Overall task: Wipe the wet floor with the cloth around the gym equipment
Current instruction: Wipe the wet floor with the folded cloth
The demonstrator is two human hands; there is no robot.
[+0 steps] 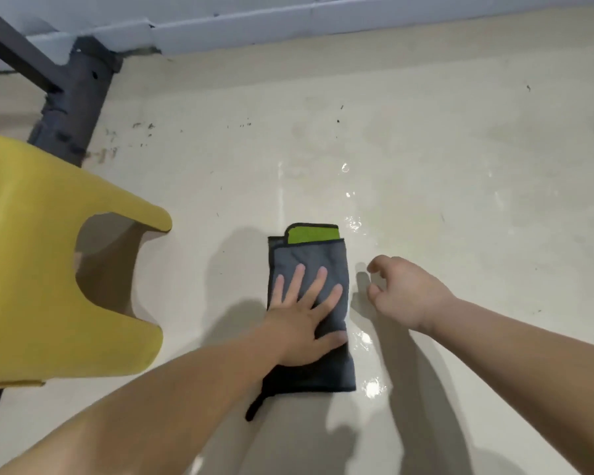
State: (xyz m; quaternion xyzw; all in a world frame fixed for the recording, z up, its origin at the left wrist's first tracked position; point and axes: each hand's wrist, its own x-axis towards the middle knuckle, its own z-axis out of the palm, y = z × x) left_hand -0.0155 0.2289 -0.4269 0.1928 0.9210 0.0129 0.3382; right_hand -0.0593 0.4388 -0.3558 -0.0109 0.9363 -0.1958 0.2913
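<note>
A folded grey cloth (318,258) with a green inner layer showing at its far end lies flat on the pale floor. My left hand (304,313) presses down on its middle, palm flat and fingers spread. My right hand (403,291) hovers just right of the cloth, fingers loosely curled, holding nothing. Shiny wet patches (355,222) glisten on the floor along the cloth's right side and beyond its far end.
A yellow moulded part of the gym equipment (42,255) sticks out at the left, close to my left forearm. A dark metal frame post (78,97) stands behind it at the far left. A white skirting (323,25) runs along the far wall.
</note>
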